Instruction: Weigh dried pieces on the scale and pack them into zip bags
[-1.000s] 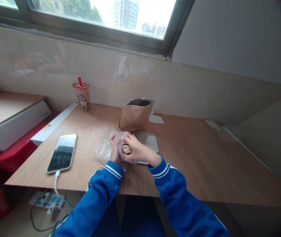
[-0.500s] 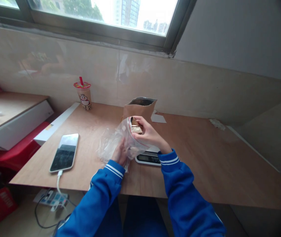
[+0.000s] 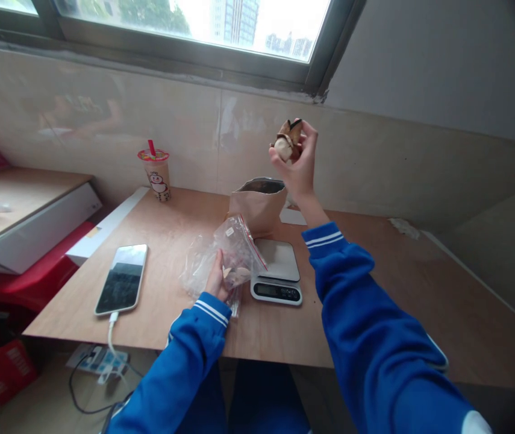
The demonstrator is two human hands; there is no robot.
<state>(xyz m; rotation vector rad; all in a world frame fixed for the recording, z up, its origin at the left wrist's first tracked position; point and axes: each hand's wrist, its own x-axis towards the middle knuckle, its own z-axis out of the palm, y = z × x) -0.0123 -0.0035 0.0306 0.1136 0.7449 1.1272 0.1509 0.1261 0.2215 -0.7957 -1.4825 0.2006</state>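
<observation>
With the kitchen scale as clock centre: nearest, at nine o'clock, note left hand clasping a clear zip bag, thumb against the film, other fingertips hidden. Judge as done: one clutch out of the bag; as left: pale pieces visible inside. Farther, raised between twelve and one, note right hand pinching dried, mushroom-like pieces between thumb and bent fingers. Record those as cream-faced, brown-backed, dark-edged and irregular. Near the wall, toward eleven, note open paper pouch, contents not visible.

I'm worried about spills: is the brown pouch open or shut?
Open: the brown pouch stands with its top edges apart, showing a dark inside. Any contents cannot be made out.
</observation>
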